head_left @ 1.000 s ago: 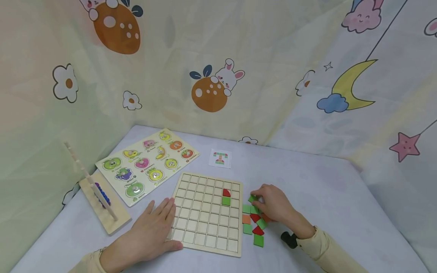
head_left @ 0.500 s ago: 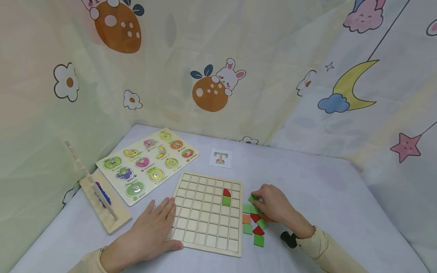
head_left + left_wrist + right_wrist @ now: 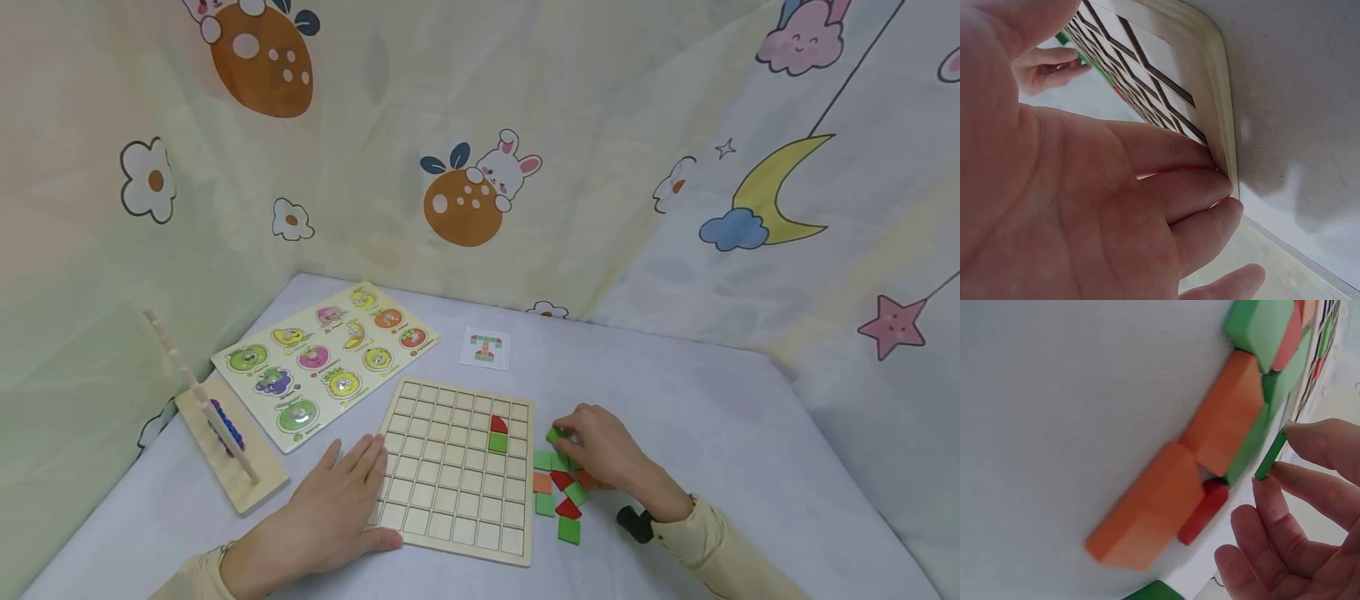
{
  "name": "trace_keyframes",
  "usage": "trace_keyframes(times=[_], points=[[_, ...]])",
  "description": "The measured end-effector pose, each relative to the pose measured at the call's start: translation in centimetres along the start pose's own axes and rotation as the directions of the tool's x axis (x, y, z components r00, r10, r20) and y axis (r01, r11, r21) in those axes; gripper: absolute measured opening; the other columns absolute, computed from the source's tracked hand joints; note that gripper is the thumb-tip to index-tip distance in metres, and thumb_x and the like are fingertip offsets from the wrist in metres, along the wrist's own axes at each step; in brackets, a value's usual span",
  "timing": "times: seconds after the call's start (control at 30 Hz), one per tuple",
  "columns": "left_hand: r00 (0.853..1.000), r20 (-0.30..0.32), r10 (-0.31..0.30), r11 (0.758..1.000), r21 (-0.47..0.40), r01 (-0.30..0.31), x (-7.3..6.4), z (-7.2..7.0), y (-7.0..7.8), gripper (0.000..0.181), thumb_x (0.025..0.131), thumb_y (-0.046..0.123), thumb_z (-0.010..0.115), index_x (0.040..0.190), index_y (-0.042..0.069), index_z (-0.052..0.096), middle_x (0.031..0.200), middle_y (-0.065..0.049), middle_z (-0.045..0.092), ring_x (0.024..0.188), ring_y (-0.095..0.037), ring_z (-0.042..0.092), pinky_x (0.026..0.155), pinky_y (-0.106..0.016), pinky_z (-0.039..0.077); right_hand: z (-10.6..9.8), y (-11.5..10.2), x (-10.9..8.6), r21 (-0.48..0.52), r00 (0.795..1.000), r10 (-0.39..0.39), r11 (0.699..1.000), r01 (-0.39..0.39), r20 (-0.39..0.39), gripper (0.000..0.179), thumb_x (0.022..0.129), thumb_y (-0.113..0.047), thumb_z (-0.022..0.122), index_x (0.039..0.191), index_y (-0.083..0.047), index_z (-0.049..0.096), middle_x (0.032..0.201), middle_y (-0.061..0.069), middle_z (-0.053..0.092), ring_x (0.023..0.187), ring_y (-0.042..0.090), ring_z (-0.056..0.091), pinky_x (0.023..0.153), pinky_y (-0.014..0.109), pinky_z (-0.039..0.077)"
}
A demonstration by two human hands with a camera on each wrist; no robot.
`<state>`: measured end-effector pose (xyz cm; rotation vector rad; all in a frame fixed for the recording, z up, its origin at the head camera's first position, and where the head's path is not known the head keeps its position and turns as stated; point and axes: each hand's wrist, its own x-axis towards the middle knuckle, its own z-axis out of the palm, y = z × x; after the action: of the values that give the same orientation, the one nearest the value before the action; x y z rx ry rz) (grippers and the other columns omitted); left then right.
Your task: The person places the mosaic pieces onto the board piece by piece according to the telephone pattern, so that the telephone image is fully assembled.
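A white-covered desk [image 3: 712,400] stands before a cartoon-printed backdrop [image 3: 360,150]; just beyond the right edge of the grid board [image 3: 442,475], the right hand [image 3: 603,446] pinches a green tile [image 3: 1270,454], which sits at the fingertips of that grip, near the loose tiles [image 3: 569,531]; the left hand [image 3: 333,504], fingers straight, rests against the board's left edge; compared with half a second ago, both hands, and the red piece [image 3: 498,425] and green square [image 3: 497,442] on the board, show hardly any change.
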<state>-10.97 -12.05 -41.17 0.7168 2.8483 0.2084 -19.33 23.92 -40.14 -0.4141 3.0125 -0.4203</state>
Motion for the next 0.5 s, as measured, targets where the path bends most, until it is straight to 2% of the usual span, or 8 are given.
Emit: trace_keyframes(times=[0.27,0.4,0.5], points=[[1.000,0.000,-0.001,1.000,0.000,0.001,-0.1,0.0,-0.1,0.109,0.085,0.074,0.062,0.152,-0.009,0.039,0.165,-0.028,0.030,0.155,-0.042,0.029,0.122,-0.069,0.021,-0.3,-0.6,1.1,0.071,0.997,-0.071,0.995,0.071,0.007,0.027,0.090,-0.013,0.076,0.115,-0.002,0.078,0.096,0.005,0.074,0.084,0.013,0.061,0.071,0.025,0.051],[1.000,-0.004,-0.002,1.000,0.004,0.002,-0.1,0.1,-0.1,0.109,0.085,0.074,0.062,0.152,-0.009,0.039,0.165,-0.027,0.031,0.155,-0.042,0.029,0.122,-0.069,0.021,-0.4,-1.5,1.9,0.103,0.987,-0.159,0.982,0.156,0.020,0.026,0.091,-0.011,0.073,0.114,-0.002,0.078,0.096,0.006,0.075,0.085,0.014,0.063,0.072,0.026,0.051],[1.000,-0.011,0.003,1.000,0.008,-0.003,-0.1,0.2,-0.1,0.109,0.085,0.074,0.062,0.152,-0.009,0.040,0.165,-0.027,0.031,0.155,-0.042,0.029,0.122,-0.068,0.022,-0.3,-2.4,2.7,0.109,0.968,-0.249,0.963,0.245,0.027,0.018,0.091,-0.010,0.071,0.106,-0.003,0.080,0.090,0.004,0.075,0.082,0.012,0.060,0.070,0.024,0.049]])
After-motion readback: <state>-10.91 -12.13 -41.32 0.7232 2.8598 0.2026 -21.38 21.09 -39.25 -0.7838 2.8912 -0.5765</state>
